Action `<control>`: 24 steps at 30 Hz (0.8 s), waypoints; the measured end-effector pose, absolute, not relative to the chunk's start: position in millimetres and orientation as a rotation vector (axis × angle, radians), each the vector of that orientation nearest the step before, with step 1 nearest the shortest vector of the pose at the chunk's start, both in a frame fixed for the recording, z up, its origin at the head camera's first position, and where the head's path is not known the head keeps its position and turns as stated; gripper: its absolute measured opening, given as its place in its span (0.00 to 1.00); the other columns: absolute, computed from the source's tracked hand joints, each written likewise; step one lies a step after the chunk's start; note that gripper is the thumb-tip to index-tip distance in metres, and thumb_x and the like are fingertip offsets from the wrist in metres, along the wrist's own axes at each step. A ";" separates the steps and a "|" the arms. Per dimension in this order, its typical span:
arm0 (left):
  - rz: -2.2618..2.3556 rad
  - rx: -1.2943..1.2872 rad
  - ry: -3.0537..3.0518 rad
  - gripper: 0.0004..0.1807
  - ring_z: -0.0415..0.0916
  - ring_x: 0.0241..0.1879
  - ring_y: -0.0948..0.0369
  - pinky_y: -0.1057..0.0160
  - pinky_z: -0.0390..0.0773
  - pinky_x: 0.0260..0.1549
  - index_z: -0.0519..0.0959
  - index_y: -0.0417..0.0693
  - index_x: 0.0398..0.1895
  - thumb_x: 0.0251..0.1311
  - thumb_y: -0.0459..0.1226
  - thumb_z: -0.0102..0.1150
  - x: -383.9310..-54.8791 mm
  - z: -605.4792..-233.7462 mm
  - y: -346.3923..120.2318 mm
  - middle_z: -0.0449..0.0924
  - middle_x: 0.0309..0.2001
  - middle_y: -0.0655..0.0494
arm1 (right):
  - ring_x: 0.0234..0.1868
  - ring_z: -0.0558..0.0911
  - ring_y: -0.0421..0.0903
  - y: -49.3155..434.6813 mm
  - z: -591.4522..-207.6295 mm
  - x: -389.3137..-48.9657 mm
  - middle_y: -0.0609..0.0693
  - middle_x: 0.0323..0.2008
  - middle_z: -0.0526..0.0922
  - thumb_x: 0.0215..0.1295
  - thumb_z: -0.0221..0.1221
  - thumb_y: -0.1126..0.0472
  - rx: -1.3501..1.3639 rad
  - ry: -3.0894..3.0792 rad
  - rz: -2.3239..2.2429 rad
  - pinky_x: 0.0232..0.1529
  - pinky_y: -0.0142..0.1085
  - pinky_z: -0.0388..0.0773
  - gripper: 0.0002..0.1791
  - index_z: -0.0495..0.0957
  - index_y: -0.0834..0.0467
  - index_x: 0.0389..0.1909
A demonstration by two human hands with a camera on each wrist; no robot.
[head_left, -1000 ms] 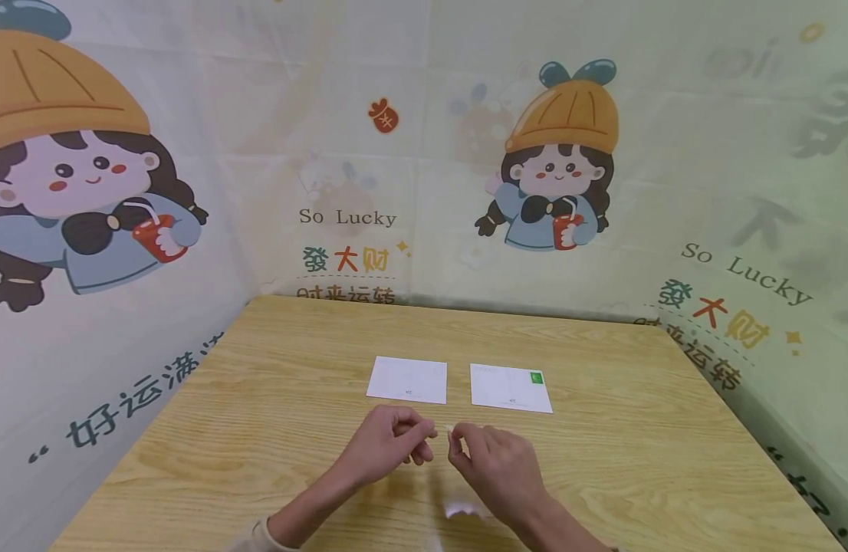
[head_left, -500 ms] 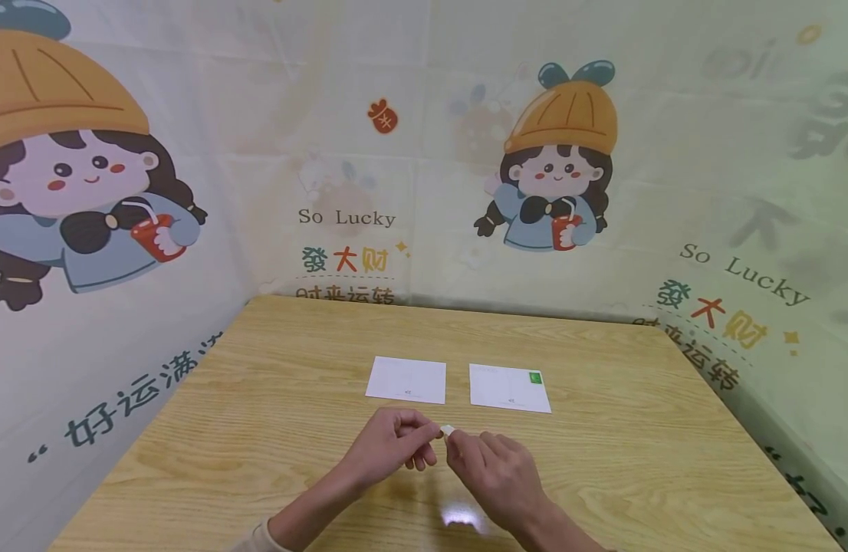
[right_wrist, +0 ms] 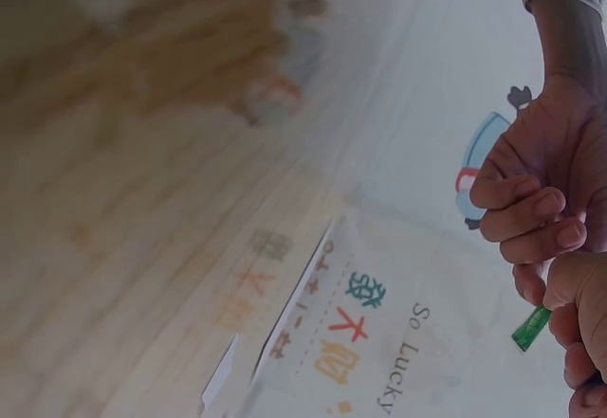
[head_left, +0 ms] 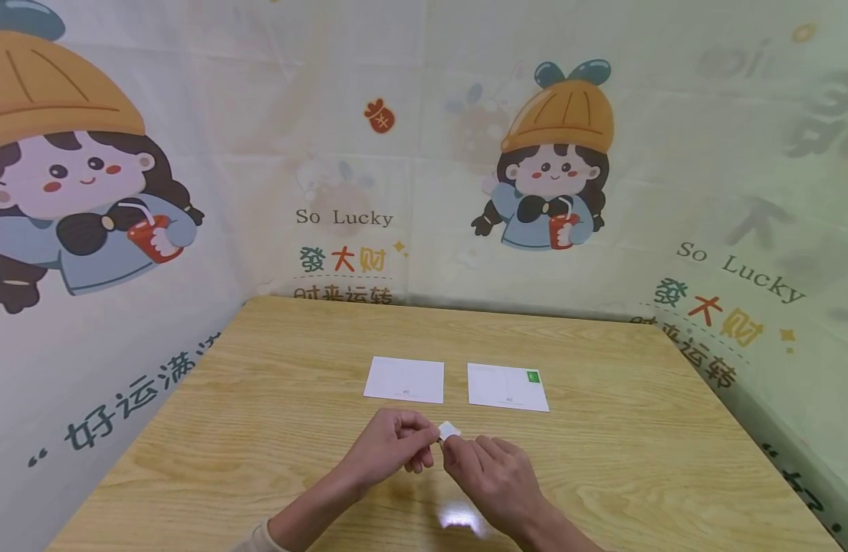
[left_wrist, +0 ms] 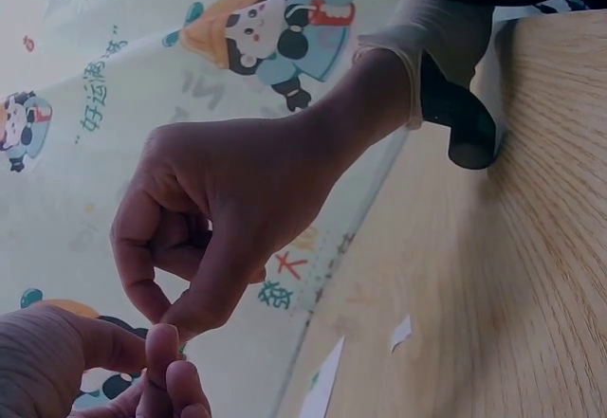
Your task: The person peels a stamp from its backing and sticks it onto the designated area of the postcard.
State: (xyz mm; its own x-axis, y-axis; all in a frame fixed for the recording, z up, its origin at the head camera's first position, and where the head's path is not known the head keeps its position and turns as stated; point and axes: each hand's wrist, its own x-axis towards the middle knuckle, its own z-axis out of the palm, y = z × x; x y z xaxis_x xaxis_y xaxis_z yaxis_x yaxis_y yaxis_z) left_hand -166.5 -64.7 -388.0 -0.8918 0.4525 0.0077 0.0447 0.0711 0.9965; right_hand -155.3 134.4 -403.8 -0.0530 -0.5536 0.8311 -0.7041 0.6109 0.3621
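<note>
A small postage stamp [head_left: 448,430] is between my two hands above the table, its pale back facing the head camera and its green face [right_wrist: 531,329] showing in the right wrist view. My left hand [head_left: 396,441] pinches its left edge between thumb and forefinger. From the other side, my right hand [head_left: 496,475] pinches the stamp's near right edge, thumb and curled forefinger close against it. Beyond the hands lie two white postcards: a left one [head_left: 404,379] without a stamp and a right one [head_left: 507,386] bearing a green stamp [head_left: 533,376] in its upper right corner.
The wood-grain table [head_left: 258,383] runs back to a printed cloth backdrop [head_left: 438,192] with cartoon figures, which also stands along the left and right sides. A bright light reflection lies on the tabletop below the hands.
The stamp, barely visible a second ago, now shows more of its pale back between the fingertips. My right hand has closed in on it and dipped slightly; the left hand has hardly moved.
</note>
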 end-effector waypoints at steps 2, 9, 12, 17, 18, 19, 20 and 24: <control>1.887 0.496 2.056 0.13 0.76 0.21 0.65 0.71 0.75 0.24 0.83 0.32 0.38 0.69 0.37 0.61 -165.9 -388.2 -65.0 0.81 0.21 0.56 | 0.15 0.59 0.30 134.9 -405.5 -155.7 0.39 0.15 0.69 0.73 0.48 0.65 1.039 -1.735 0.173 0.16 0.16 0.54 0.12 0.76 0.59 0.30; 1.878 0.503 2.087 0.12 0.76 0.21 0.65 0.72 0.75 0.24 0.83 0.33 0.37 0.69 0.37 0.61 -165.6 -388.8 -65.8 0.81 0.21 0.56 | 0.13 0.58 0.29 134.5 -410.7 -154.5 0.37 0.13 0.69 0.75 0.51 0.58 1.000 -1.831 0.300 0.16 0.15 0.53 0.14 0.80 0.55 0.30; 1.860 0.499 2.103 0.12 0.76 0.21 0.65 0.72 0.75 0.24 0.83 0.33 0.37 0.68 0.36 0.61 -165.8 -389.1 -66.8 0.81 0.21 0.56 | 0.13 0.59 0.28 135.1 -411.5 -153.4 0.36 0.12 0.67 0.76 0.52 0.54 0.987 -1.868 0.405 0.17 0.13 0.54 0.15 0.82 0.54 0.31; 1.849 0.494 2.107 0.12 0.76 0.21 0.65 0.71 0.75 0.23 0.83 0.31 0.37 0.67 0.36 0.62 -165.9 -389.6 -68.2 0.81 0.21 0.55 | 0.13 0.59 0.27 138.1 -410.8 -153.3 0.36 0.11 0.67 0.76 0.51 0.55 0.983 -1.885 0.417 0.17 0.14 0.54 0.15 0.84 0.54 0.33; 1.846 0.494 2.109 0.12 0.76 0.21 0.65 0.71 0.75 0.23 0.83 0.31 0.37 0.67 0.36 0.62 -165.9 -389.7 -68.4 0.81 0.21 0.55 | 0.13 0.60 0.27 138.6 -410.5 -153.6 0.36 0.12 0.68 0.76 0.51 0.55 0.987 -1.881 0.396 0.16 0.14 0.54 0.15 0.84 0.54 0.34; 1.843 0.497 2.111 0.12 0.76 0.21 0.65 0.71 0.75 0.23 0.83 0.31 0.37 0.67 0.36 0.61 -166.0 -389.9 -68.4 0.81 0.21 0.55 | 0.13 0.60 0.27 138.9 -410.2 -153.9 0.35 0.12 0.68 0.75 0.50 0.56 0.990 -1.878 0.371 0.16 0.14 0.54 0.15 0.84 0.54 0.34; 1.841 0.500 2.110 0.12 0.77 0.21 0.65 0.71 0.76 0.24 0.83 0.30 0.38 0.67 0.36 0.61 -166.0 -390.0 -68.4 0.81 0.21 0.55 | 0.13 0.60 0.27 139.0 -409.9 -154.2 0.35 0.12 0.70 0.75 0.50 0.56 0.995 -1.873 0.347 0.16 0.14 0.54 0.15 0.84 0.54 0.34; 1.830 0.511 2.110 0.12 0.77 0.22 0.64 0.70 0.77 0.24 0.83 0.31 0.37 0.68 0.36 0.61 -166.3 -390.3 -68.3 0.81 0.21 0.55 | 0.12 0.60 0.28 138.9 -408.9 -154.5 0.36 0.13 0.75 0.75 0.49 0.58 1.009 -1.862 0.273 0.14 0.15 0.54 0.15 0.84 0.55 0.35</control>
